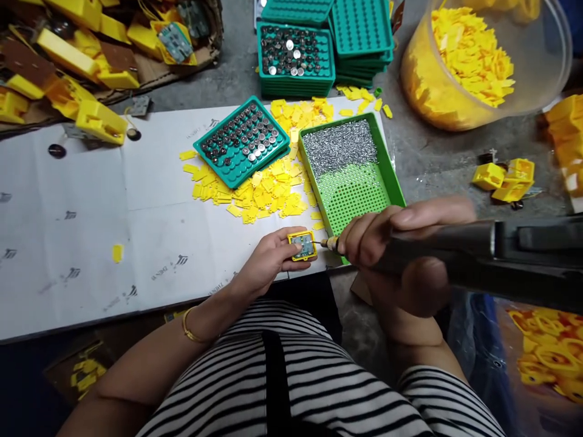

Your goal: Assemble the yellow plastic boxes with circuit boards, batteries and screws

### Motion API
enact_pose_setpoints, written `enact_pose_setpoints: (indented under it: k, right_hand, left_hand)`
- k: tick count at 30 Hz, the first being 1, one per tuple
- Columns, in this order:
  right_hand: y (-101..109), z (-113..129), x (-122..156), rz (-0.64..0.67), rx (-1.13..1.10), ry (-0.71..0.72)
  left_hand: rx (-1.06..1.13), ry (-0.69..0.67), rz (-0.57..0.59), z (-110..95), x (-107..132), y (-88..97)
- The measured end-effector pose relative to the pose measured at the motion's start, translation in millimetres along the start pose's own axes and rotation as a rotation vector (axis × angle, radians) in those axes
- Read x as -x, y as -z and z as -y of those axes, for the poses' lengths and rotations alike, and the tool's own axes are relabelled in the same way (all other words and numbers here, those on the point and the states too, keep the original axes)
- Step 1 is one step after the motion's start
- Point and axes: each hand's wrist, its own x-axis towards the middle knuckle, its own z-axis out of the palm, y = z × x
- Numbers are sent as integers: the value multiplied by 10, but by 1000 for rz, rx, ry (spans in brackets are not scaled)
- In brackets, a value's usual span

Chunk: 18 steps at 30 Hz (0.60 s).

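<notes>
Near the front edge of the white-covered table, my left hand (271,256) grips a small yellow plastic case (302,246) with grey parts inside, its thumb over the top. My right hand (387,243) is wrapped round a black electric screwdriver (460,246), which lies level and points left. The thin bit reaches the right side of the case; whether it sits in a screw is too small to tell. Just beyond is a green tray (359,188) with many small silver screws (341,145) heaped at its far end. Loose yellow plastic pieces (259,194) lie left of it.
A teal tray (241,142) of round metal cells rests on the yellow pieces. More teal trays (296,54) are stacked behind. A clear tub (483,60) of yellow parts stands back right, a cardboard box (214,36) of yellow housings back left. Yellow housings (505,179) lie at right.
</notes>
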Motion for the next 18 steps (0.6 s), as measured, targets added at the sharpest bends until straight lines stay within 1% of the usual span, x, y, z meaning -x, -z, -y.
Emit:
enact_pose_setpoints:
  k: [3, 10, 13, 15, 18]
  right_hand:
    - [-49, -73, -33, -13, -85, 103]
    - [-226, -150, -121, -63, -154, 194]
    - [-249, -173, -138, -53, -148, 183]
    - [-249, -166, -153, -39, -117, 131]
    - [-254, -135, -174, 25, -111, 88]
  left_hand:
    - [1, -4, 17, 7, -4, 3]
    - [9, -8, 25, 9, -7, 18]
    - [12, -13, 31, 1, -8, 15]
    - [12, -17, 33, -2, -13, 6]
    - [-7, -20, 19, 1, -26, -14]
